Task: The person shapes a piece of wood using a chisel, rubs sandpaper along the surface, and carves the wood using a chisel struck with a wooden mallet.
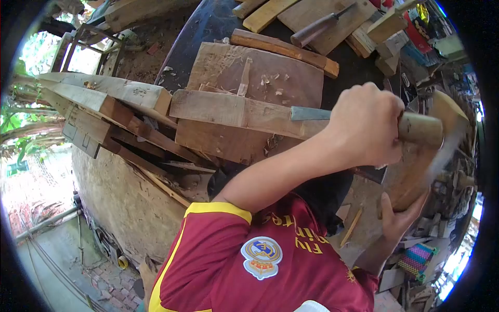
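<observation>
My left hand [366, 125] is closed round a chisel, whose wooden handle end [422, 130] sticks out to the right. The chisel's flat grey blade [310, 114] lies along a long wooden beam [223, 107]. At the right, my right hand [399, 216] grips the lower end of a wooden mallet [410, 179], which is smeared by motion and stands near the chisel handle. Under the beam is a wide wooden board [208, 138] with a few pale shavings on it.
Large stacked timbers [104, 101] lie at the left. Behind the board are a long narrow wood strip [286, 49] and a dark-handled tool [317, 28] on another board. A woven colourful item [417, 260] and wood scraps are at the lower right.
</observation>
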Tool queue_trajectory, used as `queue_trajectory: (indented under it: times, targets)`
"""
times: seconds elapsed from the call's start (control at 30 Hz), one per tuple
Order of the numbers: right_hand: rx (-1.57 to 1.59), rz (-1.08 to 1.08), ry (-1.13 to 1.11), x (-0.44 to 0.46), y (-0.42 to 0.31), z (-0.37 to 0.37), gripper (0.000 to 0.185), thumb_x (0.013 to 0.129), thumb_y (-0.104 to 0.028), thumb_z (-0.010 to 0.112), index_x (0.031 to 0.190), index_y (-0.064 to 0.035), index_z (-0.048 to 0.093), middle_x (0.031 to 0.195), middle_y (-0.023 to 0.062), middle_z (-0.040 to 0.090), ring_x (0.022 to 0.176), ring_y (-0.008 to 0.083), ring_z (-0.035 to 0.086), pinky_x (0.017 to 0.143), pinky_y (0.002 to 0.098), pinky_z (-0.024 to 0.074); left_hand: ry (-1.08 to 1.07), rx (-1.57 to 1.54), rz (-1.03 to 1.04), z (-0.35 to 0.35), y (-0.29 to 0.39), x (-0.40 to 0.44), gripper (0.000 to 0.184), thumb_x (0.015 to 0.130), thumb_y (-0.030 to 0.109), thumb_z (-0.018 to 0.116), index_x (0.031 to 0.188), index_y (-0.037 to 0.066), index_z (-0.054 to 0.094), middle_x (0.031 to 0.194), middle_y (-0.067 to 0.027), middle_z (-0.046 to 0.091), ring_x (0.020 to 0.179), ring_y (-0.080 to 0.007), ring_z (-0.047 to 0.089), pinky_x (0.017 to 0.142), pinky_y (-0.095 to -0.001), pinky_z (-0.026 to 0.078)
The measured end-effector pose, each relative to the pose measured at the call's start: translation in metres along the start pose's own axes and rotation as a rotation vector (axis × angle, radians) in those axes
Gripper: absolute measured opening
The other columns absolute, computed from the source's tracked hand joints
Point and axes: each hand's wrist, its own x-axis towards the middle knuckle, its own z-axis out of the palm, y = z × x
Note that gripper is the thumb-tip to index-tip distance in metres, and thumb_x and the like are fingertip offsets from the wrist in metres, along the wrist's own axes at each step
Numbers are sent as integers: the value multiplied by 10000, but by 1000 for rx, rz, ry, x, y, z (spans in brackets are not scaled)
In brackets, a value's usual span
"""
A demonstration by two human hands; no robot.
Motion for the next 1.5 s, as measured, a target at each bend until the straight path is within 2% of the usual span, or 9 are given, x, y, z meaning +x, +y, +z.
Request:
queue_trajectory:
  times: [0.27, 0.43, 0.6, 0.77, 0.97, 1.13, 1.23, 1.4, 1.5]
  targets:
    - [779, 531, 538, 18, 13, -5, 712, 762, -3, 730, 1401, 6, 415, 1231, 173, 553, 1100, 284, 576, 942, 410, 475, -80, 101, -16, 10, 0, -1, 172, 560, 193, 713, 661, 57, 681, 628, -173, 632, 638, -367, 658, 634, -434, 552]
    - [106, 164, -147, -14, -3, -4, 743, 712, -77, 792, 1348, 31, 423, 1265, 191, 543, 1119, 312, 569, 963, 354, 458, -40, 125, 24, 15, -3, -4, 150, 565, 179, 709, 650, 65, 661, 605, -187, 606, 631, -406, 630, 624, -461, 535]
    - [731, 679, 418, 6, 6, -2, 767, 754, -47, 746, 1428, 29, 389, 1324, 202, 517, 1215, 298, 516, 1018, 421, 422, -77, 153, -12, 17, -2, -1, 147, 562, 174, 712, 645, 65, 657, 599, -184, 598, 632, -408, 622, 625, -454, 532]
    - [239, 176, -159, -23, -10, 17, 803, 718, -58, 750, 1423, 51, 380, 1354, 217, 486, 1277, 318, 471, 1052, 430, 394, -71, 192, 24, 21, -6, -4, 139, 581, 177, 704, 660, 67, 670, 605, -182, 602, 636, -403, 621, 630, -445, 534]
    - [790, 699, 231, -4, 18, -1, 828, 711, -92, 744, 1427, 45, 351, 1366, 194, 485, 1233, 325, 496, 1076, 431, 355, -54, 181, -9, 20, -6, -5, 161, 587, 184, 709, 717, 90, 706, 627, -171, 622, 652, -396, 630, 654, -440, 536]
    - [210, 183, -58, -4, -33, 20, 750, 739, -77, 730, 1402, 29, 394, 1313, 183, 525, 1184, 298, 519, 1041, 412, 387, -93, 268, 4, 20, -6, -4, 181, 594, 194, 719, 746, 96, 720, 655, -160, 645, 667, -392, 635, 683, -433, 542]
    - [218, 268, -194, -7, 6, 15, 724, 755, -79, 737, 1394, 15, 409, 1297, 182, 534, 1151, 298, 541, 1010, 412, 414, -72, 220, -9, 21, -8, -4, 203, 560, 206, 737, 702, 63, 715, 653, -185, 638, 662, -378, 656, 647, -440, 550]
    - [777, 773, 500, 3, 16, 24, 690, 758, -73, 750, 1367, 17, 439, 1280, 184, 542, 1120, 308, 568, 977, 439, 444, -41, 247, 21, 27, -12, -5, 187, 585, 196, 725, 726, 73, 714, 637, -177, 629, 647, -388, 639, 637, -435, 542]
    - [478, 418, 193, -24, 14, 45, 655, 781, -36, 715, 1376, -18, 444, 1264, 175, 547, 1116, 287, 558, 958, 427, 464, -27, 260, 37, 23, -13, -2, 168, 603, 187, 715, 716, 63, 698, 610, -176, 610, 623, -390, 622, 613, -419, 530]
